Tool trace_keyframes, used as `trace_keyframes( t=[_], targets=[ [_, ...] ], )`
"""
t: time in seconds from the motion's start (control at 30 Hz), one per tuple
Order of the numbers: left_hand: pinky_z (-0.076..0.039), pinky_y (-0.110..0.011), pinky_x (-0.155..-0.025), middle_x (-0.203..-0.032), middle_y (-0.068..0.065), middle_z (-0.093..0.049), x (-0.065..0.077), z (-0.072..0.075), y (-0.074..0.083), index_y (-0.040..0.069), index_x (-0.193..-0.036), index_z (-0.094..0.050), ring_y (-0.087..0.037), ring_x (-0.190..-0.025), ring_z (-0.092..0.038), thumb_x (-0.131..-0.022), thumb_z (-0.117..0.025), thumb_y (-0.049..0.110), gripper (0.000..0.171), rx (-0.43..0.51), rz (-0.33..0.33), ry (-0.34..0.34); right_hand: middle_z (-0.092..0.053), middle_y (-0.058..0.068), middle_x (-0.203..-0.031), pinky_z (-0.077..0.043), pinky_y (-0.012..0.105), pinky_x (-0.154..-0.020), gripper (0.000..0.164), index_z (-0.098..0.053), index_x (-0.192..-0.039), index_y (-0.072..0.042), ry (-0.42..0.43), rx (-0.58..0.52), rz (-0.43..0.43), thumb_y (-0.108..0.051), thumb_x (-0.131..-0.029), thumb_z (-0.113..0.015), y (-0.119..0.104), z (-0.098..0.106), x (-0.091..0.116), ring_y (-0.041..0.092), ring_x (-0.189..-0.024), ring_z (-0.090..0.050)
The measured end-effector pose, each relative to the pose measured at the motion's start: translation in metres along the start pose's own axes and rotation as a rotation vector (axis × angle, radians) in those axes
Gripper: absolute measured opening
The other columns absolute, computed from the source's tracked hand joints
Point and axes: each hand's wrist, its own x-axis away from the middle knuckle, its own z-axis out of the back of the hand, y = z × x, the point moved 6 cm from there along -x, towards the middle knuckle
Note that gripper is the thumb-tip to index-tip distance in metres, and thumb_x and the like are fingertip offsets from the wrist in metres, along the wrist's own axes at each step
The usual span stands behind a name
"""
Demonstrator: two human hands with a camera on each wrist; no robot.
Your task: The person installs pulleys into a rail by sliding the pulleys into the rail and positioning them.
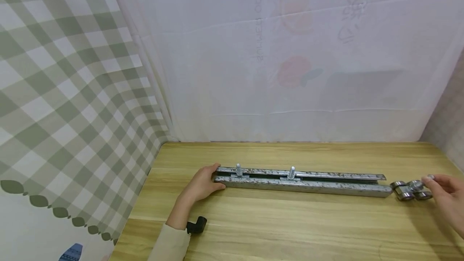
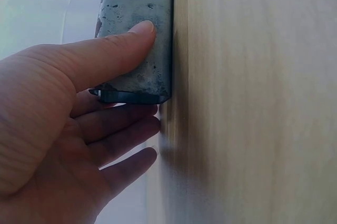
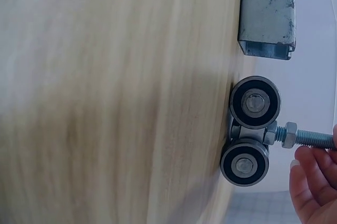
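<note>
A long, scuffed metal channel rail (image 1: 308,186) lies on the wooden table with its slot facing up. Two upright bolts (image 1: 292,173) with nuts and plates stick out of the slot. My left hand (image 1: 203,182) grips the rail's left end, thumb on the near side wall; the left wrist view shows the other fingers partly behind and below that end. Just off the rail's right end, a four-wheeled roller trolley (image 3: 247,129) stands on its wheels. My right hand (image 1: 449,198) pinches the trolley's threaded bolt (image 3: 310,138) near its top.
The wooden tabletop (image 1: 290,228) extends in front of the rail. A white printed cloth (image 1: 232,71) hangs behind the table, and a green checked cloth (image 1: 72,71) hangs at the left. Near my left wrist is a black angled piece (image 1: 197,225).
</note>
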Motion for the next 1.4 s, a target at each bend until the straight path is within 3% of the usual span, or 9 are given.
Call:
trace_keyframes(
  t=[0.37, 0.43, 0.57, 0.6, 0.67, 1.0, 1.13, 1.27, 1.4],
  targets=[
    [-0.043, -0.052, -0.116, -0.153, -0.023, -0.052, -0.001, 0.000, -0.001, -0.003, -0.156, -0.045, -0.039, -0.143, -0.047, -0.091, -0.085, 0.023, 0.081, -0.008, 0.007, 0.001, -0.052, -0.045, -0.072, -0.035, 0.001, -0.053, 0.061, -0.055, -0.082, -0.052, 0.003, 0.047, 0.030, 0.007, -0.097, -0.062, -0.007, -0.008, 0.000, -0.023, -0.062, -0.048],
    [-0.043, -0.052, -0.116, -0.154, -0.022, -0.052, -0.001, 0.000, -0.001, -0.003, -0.156, -0.045, -0.039, -0.143, -0.047, -0.091, -0.086, 0.023, 0.081, -0.009, 0.008, 0.002, -0.051, -0.047, -0.072, -0.035, 0.003, -0.052, 0.049, -0.061, -0.082, -0.039, -0.009, 0.091, 0.056, 0.007, -0.097, -0.062, -0.010, -0.010, 0.000, -0.023, -0.062, -0.047],
    [-0.043, -0.052, -0.116, -0.154, -0.022, -0.052, -0.001, 0.000, -0.001, -0.003, -0.156, -0.046, -0.039, -0.144, -0.047, -0.091, -0.086, 0.023, 0.081, -0.009, 0.010, 0.004, -0.043, -0.053, -0.075, -0.035, 0.006, -0.049, 0.010, -0.065, -0.093, 0.007, -0.049, 0.208, 0.093, 0.003, -0.100, -0.061, -0.015, -0.013, 0.000, -0.024, -0.063, -0.042],
    [-0.043, -0.052, -0.116, -0.154, -0.022, -0.052, -0.001, 0.000, -0.001, -0.003, -0.156, -0.046, -0.039, -0.144, -0.047, -0.091, -0.086, 0.023, 0.081, -0.010, 0.009, 0.004, -0.042, -0.053, -0.075, -0.036, 0.007, -0.049, 0.017, -0.060, -0.098, 0.018, -0.061, 0.231, 0.093, 0.001, -0.101, -0.060, -0.015, -0.014, 0.001, -0.025, -0.063, -0.041],
    [-0.043, -0.052, -0.116, -0.153, -0.022, -0.052, -0.001, 0.000, -0.001, -0.003, -0.155, -0.046, -0.039, -0.143, -0.048, -0.090, -0.086, 0.022, 0.080, -0.009, 0.007, 0.005, -0.040, -0.054, -0.075, -0.035, 0.007, -0.049, 0.025, -0.057, -0.106, 0.023, -0.078, 0.253, 0.083, -0.001, -0.103, -0.059, -0.015, -0.015, 0.001, -0.026, -0.064, -0.040],
    [-0.043, -0.052, -0.116, -0.152, -0.023, -0.053, 0.000, 0.000, 0.000, -0.004, -0.155, -0.047, -0.039, -0.142, -0.049, -0.090, -0.086, 0.022, 0.080, -0.015, -0.004, 0.010, -0.033, -0.052, -0.078, -0.035, 0.006, -0.052, 0.033, -0.058, -0.117, 0.022, -0.112, 0.336, 0.014, -0.009, -0.105, -0.060, -0.020, -0.019, 0.001, -0.029, -0.068, -0.035],
    [-0.043, -0.052, -0.116, -0.152, -0.023, -0.053, 0.000, 0.001, 0.001, -0.004, -0.155, -0.047, -0.038, -0.142, -0.049, -0.090, -0.086, 0.021, 0.080, -0.015, -0.007, 0.014, -0.055, -0.029, -0.068, -0.036, 0.007, -0.050, 0.035, -0.057, -0.118, 0.022, -0.128, 0.368, 0.001, -0.010, -0.107, -0.060, -0.022, -0.022, 0.001, -0.029, -0.067, -0.033],
    [-0.043, -0.052, -0.116, -0.152, -0.023, -0.053, 0.000, 0.001, 0.001, -0.004, -0.155, -0.046, -0.039, -0.143, -0.048, -0.090, -0.086, 0.021, 0.080, -0.005, -0.005, 0.014, -0.061, -0.016, -0.068, -0.036, 0.009, -0.049, 0.034, -0.060, -0.117, 0.021, -0.129, 0.393, 0.018, -0.012, -0.107, -0.061, -0.024, -0.024, 0.001, -0.029, -0.066, -0.033],
    [-0.042, -0.052, -0.116, -0.153, -0.023, -0.052, 0.000, 0.001, 0.001, -0.005, -0.155, -0.046, -0.039, -0.144, -0.047, -0.090, -0.086, 0.021, 0.080, 0.004, 0.000, 0.012, -0.070, 0.018, -0.074, -0.037, 0.010, -0.048, 0.037, -0.061, -0.118, 0.020, -0.153, 0.419, 0.029, -0.015, -0.107, -0.061, -0.025, -0.025, 0.002, -0.029, -0.066, -0.033]
  ],
)
